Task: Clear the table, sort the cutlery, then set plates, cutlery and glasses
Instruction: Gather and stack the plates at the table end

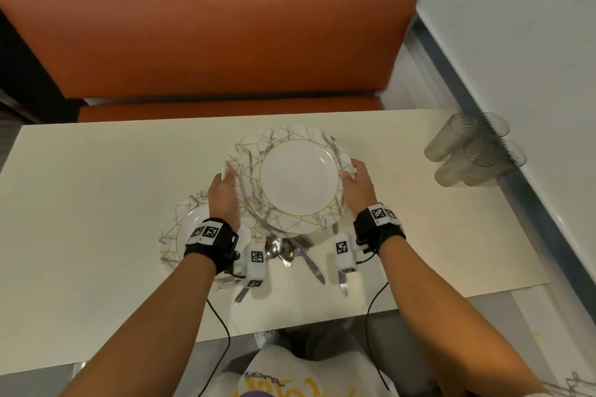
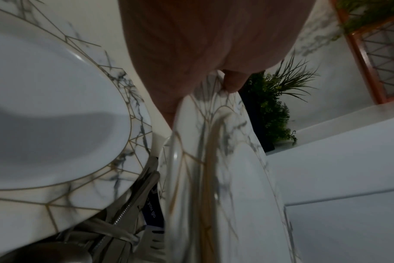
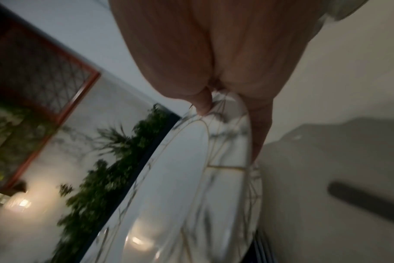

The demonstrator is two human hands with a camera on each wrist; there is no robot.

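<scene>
- The plates [image 1: 290, 180], a marbled stack with gold lines, sat between both our hands over the middle of the table [image 1: 96, 187]; whether the stack was lifted or resting we could not tell, though it overlapped the cutlery [image 1: 283, 251] lying nearer us.
- Our left hand [image 1: 223, 200] gripped the stack's left rim, thumb on top and fingers curled under; our right hand [image 1: 358, 190] gripped the right rim the same way.
- The left wrist view showed a fingertip hooked over the plate edge, and the right wrist view showed the thumb pinching the rim from above.
- We judged the stack stiff, fairly heavy, glossy and so slippery, and breakable if it tilted or knocked the table.
- Opposite rims seemed the right place to hold, thumbs above and fingers below, keeping the stack level so the top plate could not slide.
- Another plate [image 1: 174, 235] lay on the table under our left wrist, and the glasses [image 1: 471, 151] stood clustered at the far right by the wall.
</scene>
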